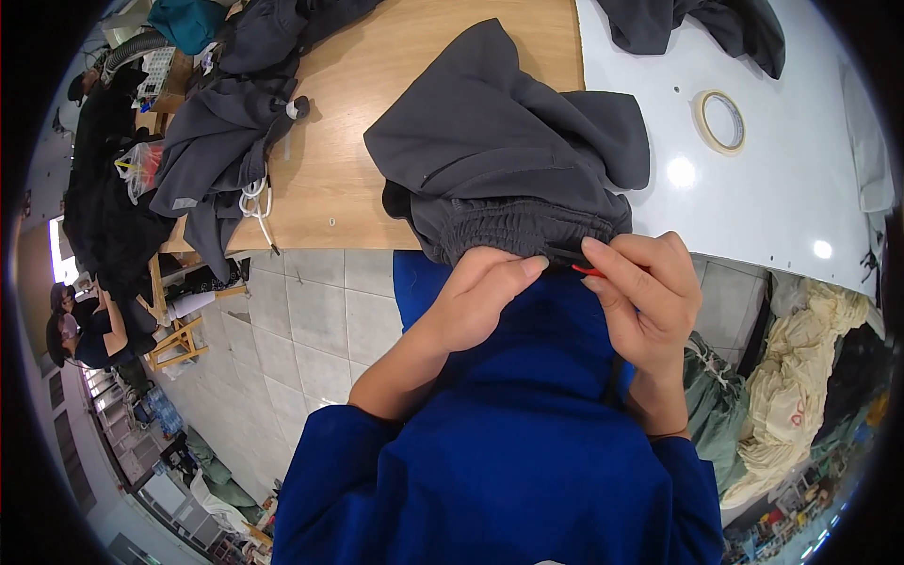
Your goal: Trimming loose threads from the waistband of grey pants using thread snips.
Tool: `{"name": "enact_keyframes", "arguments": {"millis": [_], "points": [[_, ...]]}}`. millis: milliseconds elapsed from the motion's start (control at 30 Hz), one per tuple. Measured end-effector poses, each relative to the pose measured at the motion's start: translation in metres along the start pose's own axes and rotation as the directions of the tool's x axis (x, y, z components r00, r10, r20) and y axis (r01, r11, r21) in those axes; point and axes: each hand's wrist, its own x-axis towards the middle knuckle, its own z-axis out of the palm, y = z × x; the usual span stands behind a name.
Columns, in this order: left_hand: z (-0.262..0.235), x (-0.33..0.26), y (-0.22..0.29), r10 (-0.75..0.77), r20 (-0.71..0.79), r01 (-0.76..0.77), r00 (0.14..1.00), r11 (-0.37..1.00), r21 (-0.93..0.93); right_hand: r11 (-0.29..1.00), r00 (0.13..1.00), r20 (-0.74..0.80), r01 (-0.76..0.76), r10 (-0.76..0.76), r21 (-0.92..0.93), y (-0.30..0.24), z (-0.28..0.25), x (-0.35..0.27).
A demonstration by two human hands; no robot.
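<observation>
A dark grey garment (499, 122), which looks like trousers, lies bunched at the table's near edge. Its gathered elastic waistband (513, 221) faces me. My left hand (480, 297) is closed on the near rim of that waistband, thumb on top and the other fingers partly hidden. Between the thumb and fingers of my right hand (650, 292) is a slim red-and-black tool (586, 270); its exact kind is too small to make out. The tool's dark end points at the waistband, close to my left thumb.
More dark grey garments (226, 132) lie at the left, with a white cord (254, 200) hanging from them. A tape roll (719, 122) rests on the white tabletop (678, 217). Cream cloth sacks (791, 377) stand below right. A seated person (89, 325) is far left.
</observation>
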Motion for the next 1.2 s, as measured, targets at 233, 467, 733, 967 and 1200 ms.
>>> {"name": "enact_keyframes", "arguments": {"millis": [233, 467, 733, 967, 1200], "points": [[0.001, 0.000, 0.000, -0.024, -0.003, 0.024, 1.000, 1.000, 0.019, 1.000, 0.999, 0.036, 0.014, -0.014, 0.020, 0.000, 0.000, 0.001], [0.002, -0.001, -0.001, -0.009, 0.018, 0.009, 1.000, 1.000, 0.001, 1.000, 0.999, 0.046, 0.000, -0.001, 0.025, -0.004, 0.000, 0.002], [0.002, -0.002, 0.001, -0.033, 0.021, 0.033, 0.999, 0.999, 0.003, 0.999, 0.999, 0.052, 0.006, -0.008, 0.032, -0.002, 0.001, 0.002], [-0.001, 0.000, 0.000, 0.042, 0.019, -0.041, 0.999, 0.997, -0.070, 0.950, 0.980, -0.014, -0.191, 0.200, 0.248, -0.004, -0.001, -0.004], [-0.007, 0.007, -0.007, 0.184, 0.074, -0.162, 0.980, 0.958, -0.235, 0.935, 0.968, -0.041, -0.229, 0.249, 0.269, 0.001, -0.005, -0.011]]}}
